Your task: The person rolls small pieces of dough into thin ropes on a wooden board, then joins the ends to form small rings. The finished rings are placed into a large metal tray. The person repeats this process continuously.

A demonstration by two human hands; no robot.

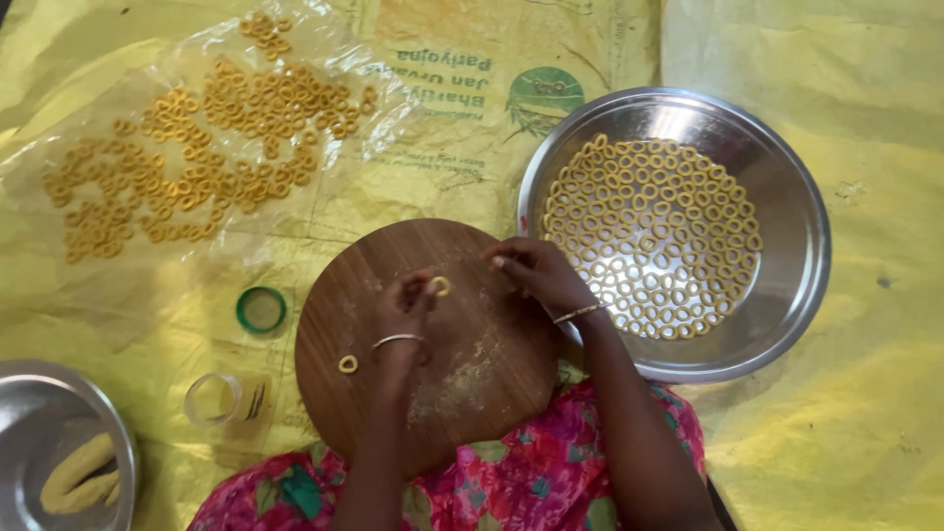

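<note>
While her left hand (405, 300) pinches a soft dough ring (439, 286), her right hand (536, 275) hovers beside it, fingers curled, empty. Squeezing hard could squash the ring.

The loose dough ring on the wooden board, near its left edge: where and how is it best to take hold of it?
The dough ring lies flat and alone on the round board. Probably come from above and pinch lightly across its outer edges with fingertips: it looks thin and soft, so a hard squeeze could deform it. The left hand is nearest.
</note>
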